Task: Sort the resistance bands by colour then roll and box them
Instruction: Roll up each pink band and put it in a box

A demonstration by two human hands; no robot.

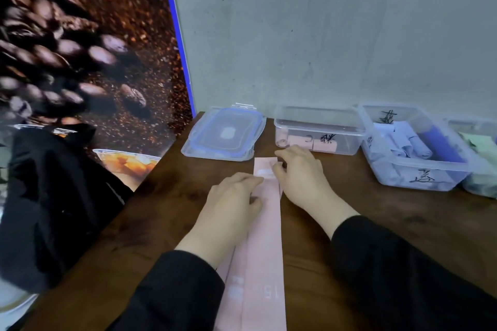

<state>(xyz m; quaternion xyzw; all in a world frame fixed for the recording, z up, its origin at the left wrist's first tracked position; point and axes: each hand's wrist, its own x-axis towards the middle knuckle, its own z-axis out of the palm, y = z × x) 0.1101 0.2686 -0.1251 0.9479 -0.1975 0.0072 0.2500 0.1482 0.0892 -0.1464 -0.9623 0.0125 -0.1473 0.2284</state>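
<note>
A long pink flat resistance band (265, 236) lies on the dark wooden table (403, 223), running near to far. Beyond its far end, left to right: a clear plastic lid (223, 133), a clear plastic box (320, 129) holding pink rolls (309, 142), and another clear plastic box (414, 148).

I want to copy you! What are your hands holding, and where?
Both hands, left and right, are on the pink band near its far end; the right pinches it.

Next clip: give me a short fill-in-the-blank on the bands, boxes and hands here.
1. The flat band under both hands is ____ in colour.
2. The box behind the right hand holds rolled ____ bands.
3. The lid lies ____ of that box.
4. The left hand rests on the band's ____ edge.

Missing: pink; pink; left; left
</note>
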